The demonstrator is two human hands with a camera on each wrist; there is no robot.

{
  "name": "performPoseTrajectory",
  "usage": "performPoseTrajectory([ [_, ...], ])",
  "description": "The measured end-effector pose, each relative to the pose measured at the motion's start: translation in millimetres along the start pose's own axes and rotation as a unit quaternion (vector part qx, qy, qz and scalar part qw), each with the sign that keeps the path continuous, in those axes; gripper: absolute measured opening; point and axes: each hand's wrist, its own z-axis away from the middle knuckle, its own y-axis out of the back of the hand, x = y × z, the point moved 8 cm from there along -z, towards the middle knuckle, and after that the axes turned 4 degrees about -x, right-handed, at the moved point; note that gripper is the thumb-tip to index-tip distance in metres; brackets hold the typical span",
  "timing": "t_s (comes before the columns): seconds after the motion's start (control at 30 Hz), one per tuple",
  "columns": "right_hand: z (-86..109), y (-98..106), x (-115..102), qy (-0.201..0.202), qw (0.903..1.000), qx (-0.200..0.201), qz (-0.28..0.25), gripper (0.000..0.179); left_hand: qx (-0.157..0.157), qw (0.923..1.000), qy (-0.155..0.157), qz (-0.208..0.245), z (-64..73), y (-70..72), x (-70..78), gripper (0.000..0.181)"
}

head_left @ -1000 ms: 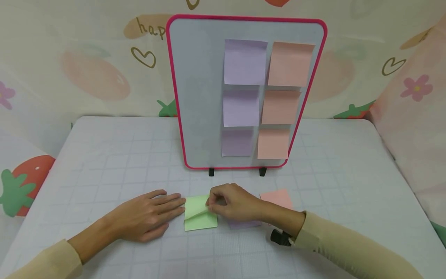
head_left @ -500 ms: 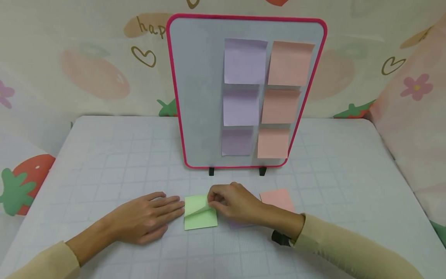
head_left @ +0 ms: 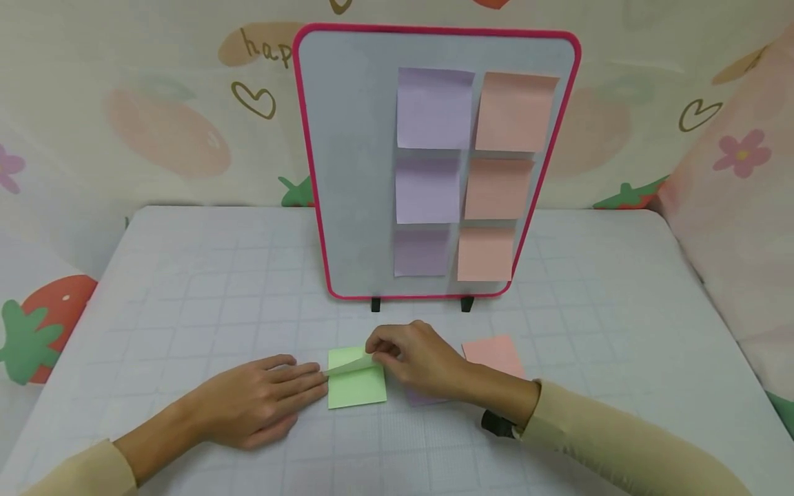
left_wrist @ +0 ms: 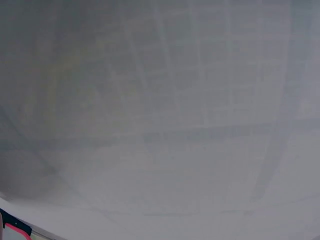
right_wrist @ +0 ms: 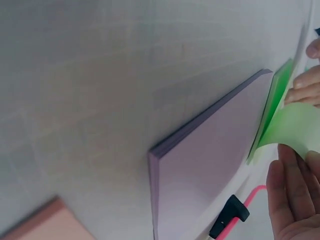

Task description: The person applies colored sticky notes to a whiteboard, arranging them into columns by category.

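A light green sticky note pad (head_left: 357,391) lies on the table in front of the board. My right hand (head_left: 428,358) pinches the corner of its top sticky note (head_left: 353,365), which is bent up and back from the pad's near edge. In the right wrist view that green note (right_wrist: 295,127) curves away from the pad beneath, its corner between thumb and fingers. My left hand (head_left: 263,399) lies flat, palm down, straight fingertips at the pad's left edge. The left wrist view shows mostly tabletop.
A purple pad (right_wrist: 210,160), partly under my right hand in the head view, and a pink pad (head_left: 495,354) lie to the right. Behind stands a pink-framed whiteboard (head_left: 353,172) on black feet, bearing purple notes (head_left: 434,109) and pink notes (head_left: 516,112) in two columns.
The loose edge of the green note has been lifted farther back, baring more of the pad. My right hand has shifted slightly up and left; my left hand has slid slightly nearer.
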Motion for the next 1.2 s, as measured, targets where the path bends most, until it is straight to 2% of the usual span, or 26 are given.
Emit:
performPoseTrajectory([
  [0.27,-0.1,2,0,0.007,0.9999,0.007,-0.002,0.011,0.017,0.9998,-0.01,-0.01,-0.4,2.7,4.0,0.047],
  [0.57,-1.6,2,0,0.0,1.0,0.004,0.008,0.012,-0.001,0.9999,-0.007,-0.01,-3.4,-0.6,1.4,0.046],
  [0.9,-3.7,6,-9,0.057,0.9953,0.024,0.074,0.015,0.005,0.9999,-0.008,-0.005,-4.3,-1.3,2.8,0.047],
  [1.2,-6.3,23,-15,0.091,0.9878,0.076,0.101,0.015,-0.011,0.9999,-0.006,0.012,-4.5,-2.9,2.3,0.052],
])
